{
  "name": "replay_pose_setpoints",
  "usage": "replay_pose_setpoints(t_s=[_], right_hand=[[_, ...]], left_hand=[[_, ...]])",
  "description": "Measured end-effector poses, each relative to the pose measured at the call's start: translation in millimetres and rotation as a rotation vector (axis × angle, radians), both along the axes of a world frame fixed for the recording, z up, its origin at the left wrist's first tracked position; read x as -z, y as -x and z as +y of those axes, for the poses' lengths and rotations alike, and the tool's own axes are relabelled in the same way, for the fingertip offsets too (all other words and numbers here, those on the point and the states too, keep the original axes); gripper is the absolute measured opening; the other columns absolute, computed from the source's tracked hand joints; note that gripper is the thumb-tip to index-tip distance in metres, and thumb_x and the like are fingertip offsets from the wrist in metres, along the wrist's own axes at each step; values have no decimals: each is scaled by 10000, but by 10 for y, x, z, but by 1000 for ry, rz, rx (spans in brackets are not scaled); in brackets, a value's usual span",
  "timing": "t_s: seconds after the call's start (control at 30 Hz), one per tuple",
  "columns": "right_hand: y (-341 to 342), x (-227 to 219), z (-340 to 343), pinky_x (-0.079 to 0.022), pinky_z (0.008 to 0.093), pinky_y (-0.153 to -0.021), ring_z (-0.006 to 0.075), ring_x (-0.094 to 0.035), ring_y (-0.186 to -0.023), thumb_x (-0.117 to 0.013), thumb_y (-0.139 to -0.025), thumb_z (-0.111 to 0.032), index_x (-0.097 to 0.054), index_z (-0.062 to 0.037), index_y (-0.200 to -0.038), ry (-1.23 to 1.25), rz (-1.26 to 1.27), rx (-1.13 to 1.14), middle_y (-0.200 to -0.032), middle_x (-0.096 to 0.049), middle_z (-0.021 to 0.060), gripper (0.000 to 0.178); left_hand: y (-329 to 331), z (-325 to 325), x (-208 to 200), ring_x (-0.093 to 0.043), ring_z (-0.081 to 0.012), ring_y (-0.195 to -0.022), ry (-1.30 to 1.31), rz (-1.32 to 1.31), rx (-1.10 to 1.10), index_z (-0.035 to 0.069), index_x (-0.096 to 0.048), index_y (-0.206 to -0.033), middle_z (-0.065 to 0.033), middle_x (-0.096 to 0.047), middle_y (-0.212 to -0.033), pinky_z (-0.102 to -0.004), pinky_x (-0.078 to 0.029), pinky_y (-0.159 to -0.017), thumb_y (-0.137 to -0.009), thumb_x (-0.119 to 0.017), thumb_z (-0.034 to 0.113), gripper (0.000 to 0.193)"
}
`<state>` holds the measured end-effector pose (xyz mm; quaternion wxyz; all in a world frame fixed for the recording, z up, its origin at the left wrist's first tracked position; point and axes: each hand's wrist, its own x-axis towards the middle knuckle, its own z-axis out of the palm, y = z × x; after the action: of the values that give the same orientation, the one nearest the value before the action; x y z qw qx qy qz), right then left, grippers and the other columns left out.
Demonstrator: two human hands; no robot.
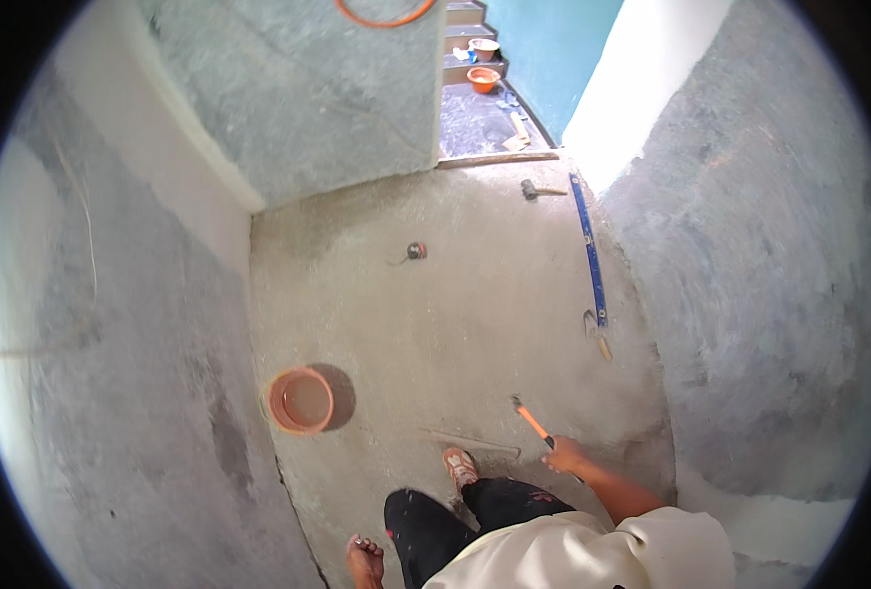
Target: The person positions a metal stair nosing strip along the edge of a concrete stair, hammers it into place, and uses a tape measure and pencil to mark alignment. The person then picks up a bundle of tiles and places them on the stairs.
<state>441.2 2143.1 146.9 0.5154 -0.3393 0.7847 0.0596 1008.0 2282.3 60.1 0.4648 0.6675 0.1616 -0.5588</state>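
My right hand (565, 457) is closed round the black grip of an orange-handled hammer (534, 422). Its small dark head points away from me, low over or against the grey floor (406, 334). At the lower edge, beside my bent left knee, my left hand (365, 562) shows with its fingers curled. Whether anything small is inside them is too unclear to see. A faint straight mark (470, 444) runs across the floor just ahead of my shoe (460, 467).
An orange bucket (274, 401) stands by the left wall. Farther off lie a tape measure (416, 251), a black-headed mallet (529, 190), a blue spirit level (589, 255) and a trowel (603, 348). Beyond the doorway, an orange basin (484, 82) sits near the steps.
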Motion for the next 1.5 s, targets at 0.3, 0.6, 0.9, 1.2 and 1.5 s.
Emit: replay_pose_setpoints(t_s=[0.3,0.6,0.9,1.2,1.5], right_hand=[[695,399,-2,-588,369,-651,186,-766,-687,-832,-854,-168,-700,-27,-742,-12,-121,480,-756,-768,105,224],[1426,129,-1964,-570,437,-706,305,-746,-762,-885,-752,-302,-729,40,-819,-242,-26,296,-818,-766,165,381],[1773,-704,-3384,-537,442,-565,279,-682,-617,-686,-919,-130,-631,3,-782,47,-4,797,-704,-668,142,198],[2339,647,-4003,-473,425,-504,241,-649,-562,-684,-912,-36,-690,94,-879,39,-29,883,-730,-701,151,134],[4159,622,-6577,-450,402,-474,204,-632,-539,-695,-869,-2,-675,42,-800,-89,-107,1284,-676,-666,108,84]], left_hand=[[546,-2566,-321,-418,-127,-557,-133,45,376,151,-467,-923,-7,-488,-727,-278,-325,-467,-995,-541,263,152],[1357,-5097,-387,-338,-132,-435,-291,-74,606,161,-410,-728,14,-352,-580,-275,-268,-391,-1012,-514,274,323],[2514,-8584,-895,-428,-131,-494,81,-212,935,138,-497,-874,-8,-466,-665,-303,-348,-423,-1007,-584,224,181],[5026,-10730,-1086,-478,-91,-568,139,-155,1295,116,-567,-1058,10,-517,-752,-260,-389,-465,-1013,-607,250,146],[7353,-12743,-1359,-546,-92,-635,143,-440,1806,74,-615,-1067,2,-575,-782,-306,-440,-522,-1006,-657,348,284]])
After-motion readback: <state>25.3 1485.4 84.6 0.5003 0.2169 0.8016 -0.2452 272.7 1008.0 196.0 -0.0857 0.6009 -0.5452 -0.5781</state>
